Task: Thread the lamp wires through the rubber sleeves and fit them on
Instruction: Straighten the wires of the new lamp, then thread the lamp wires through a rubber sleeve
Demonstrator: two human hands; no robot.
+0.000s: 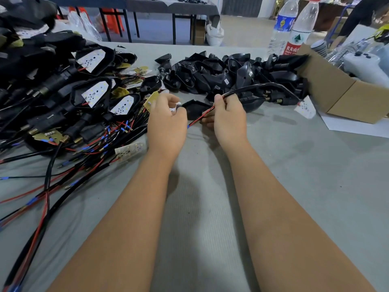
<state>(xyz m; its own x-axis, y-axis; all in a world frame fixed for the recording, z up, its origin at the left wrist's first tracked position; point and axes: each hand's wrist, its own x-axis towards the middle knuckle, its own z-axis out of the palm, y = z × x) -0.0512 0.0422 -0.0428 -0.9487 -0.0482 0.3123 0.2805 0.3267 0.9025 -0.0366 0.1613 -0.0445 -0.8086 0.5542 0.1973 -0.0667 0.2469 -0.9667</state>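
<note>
My left hand [167, 118] is closed around a black rubber sleeve [194, 108], which sticks out to the right of my fingers. My right hand [228, 114] pinches a lamp wire [259, 86], a black-sheathed cable with red and black leads and a blue tip [188, 126]. The tip points down-left, just below the sleeve and apart from it. The cable arcs right to a small white LED board [305, 107] hanging near the box. Both hands hover over the grey table cover [210, 207].
A heap of wired lamps with LED boards [92, 95] and loose red and black wires [44, 197] fills the left. Empty black housings [227, 74] are piled behind my hands. A cardboard box [341, 95] and two water bottles [294, 28] stand at the right.
</note>
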